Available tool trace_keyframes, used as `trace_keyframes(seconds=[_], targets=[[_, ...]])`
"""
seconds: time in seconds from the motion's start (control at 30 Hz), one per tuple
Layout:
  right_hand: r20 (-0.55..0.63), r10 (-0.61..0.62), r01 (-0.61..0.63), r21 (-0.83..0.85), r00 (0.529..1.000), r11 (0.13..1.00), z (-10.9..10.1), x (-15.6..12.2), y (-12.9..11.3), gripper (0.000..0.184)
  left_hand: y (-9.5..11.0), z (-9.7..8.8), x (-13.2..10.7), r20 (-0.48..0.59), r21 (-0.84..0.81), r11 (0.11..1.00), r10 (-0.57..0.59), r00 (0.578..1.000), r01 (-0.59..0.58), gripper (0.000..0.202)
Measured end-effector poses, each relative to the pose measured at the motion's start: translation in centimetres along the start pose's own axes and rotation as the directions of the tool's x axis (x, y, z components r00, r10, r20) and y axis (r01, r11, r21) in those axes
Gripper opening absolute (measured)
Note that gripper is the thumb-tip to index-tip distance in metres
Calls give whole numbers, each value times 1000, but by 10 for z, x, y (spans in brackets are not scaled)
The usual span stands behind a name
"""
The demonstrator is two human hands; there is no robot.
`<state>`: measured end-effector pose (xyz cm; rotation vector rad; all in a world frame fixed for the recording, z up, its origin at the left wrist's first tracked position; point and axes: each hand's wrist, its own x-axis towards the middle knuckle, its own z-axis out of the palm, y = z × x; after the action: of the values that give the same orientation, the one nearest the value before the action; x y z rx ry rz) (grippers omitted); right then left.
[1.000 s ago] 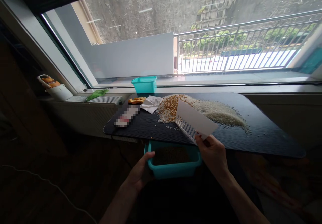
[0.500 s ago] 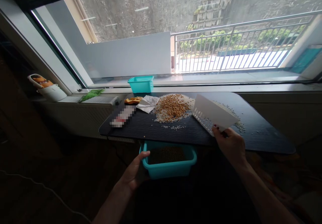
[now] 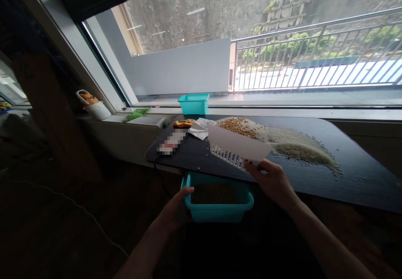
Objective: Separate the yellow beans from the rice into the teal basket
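Observation:
My left hand (image 3: 176, 208) grips the left end of a turquoise plastic bin (image 3: 218, 213), thumb over the rim. The bin is below the table's front edge, with dark brownish grains or beans inside, dim in the shadow. In my right hand (image 3: 273, 178) is a white slotted plastic sheet (image 3: 238, 143), pinched at its lower right corner and tilted over the table. It partly covers a heap of yellow beans (image 3: 237, 126). Whitish rice-like grains (image 3: 287, 136) and greenish grains (image 3: 301, 151) spread to the right of it.
On the dark table (image 3: 342, 157) lie crumpled white paper (image 3: 199, 130), orange-yellow peel-like pieces (image 3: 184, 123) and a blurred packet (image 3: 172, 142). Another turquoise bin (image 3: 194, 104) stands by the window. Left of the table is a radiator (image 3: 146, 121) with a green item (image 3: 137, 114) and white pot (image 3: 98, 111).
My right hand has moved the slotted sheet leftward, from right of the bean heap to in front of it. The left hand still holds the bin. The view has shifted left.

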<state>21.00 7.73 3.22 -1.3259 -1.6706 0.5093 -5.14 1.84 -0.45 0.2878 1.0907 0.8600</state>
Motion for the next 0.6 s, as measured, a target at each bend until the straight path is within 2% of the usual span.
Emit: trace_keyframes(seconds=[0.1,0.2,0.3,0.37,0.4,0.47,0.53,0.6], targets=[[119,-83,87,-28,989,996,18,5,-12,28,3,-7,-5,-6,-14,1000,9,1000,-10,41],[203,-112,117,-13,973,993,25,6,-21,28,5,-10,-9,-5,-31,999,27,1000,-27,40],[293,-93,82,50,952,995,15,-1,-23,27,5,-7,-11,-34,-23,999,26,999,-27,41],[290,-57,46,47,955,998,-3,-10,-18,26,3,-3,-11,-54,-4,1000,26,998,-26,41],[235,-28,24,21,972,999,-14,-15,-13,26,0,0,-11,-57,6,1000,25,998,-25,41],[51,47,-46,-38,998,998,-41,-24,0,27,-7,8,-9,-44,24,1000,5,999,-4,42],[-155,131,-150,-117,979,982,-69,-29,15,27,-15,18,-6,-5,40,999,-32,999,32,44],[-266,185,-238,-187,946,953,-94,-32,28,29,-23,30,-1,60,49,997,-69,996,66,44]])
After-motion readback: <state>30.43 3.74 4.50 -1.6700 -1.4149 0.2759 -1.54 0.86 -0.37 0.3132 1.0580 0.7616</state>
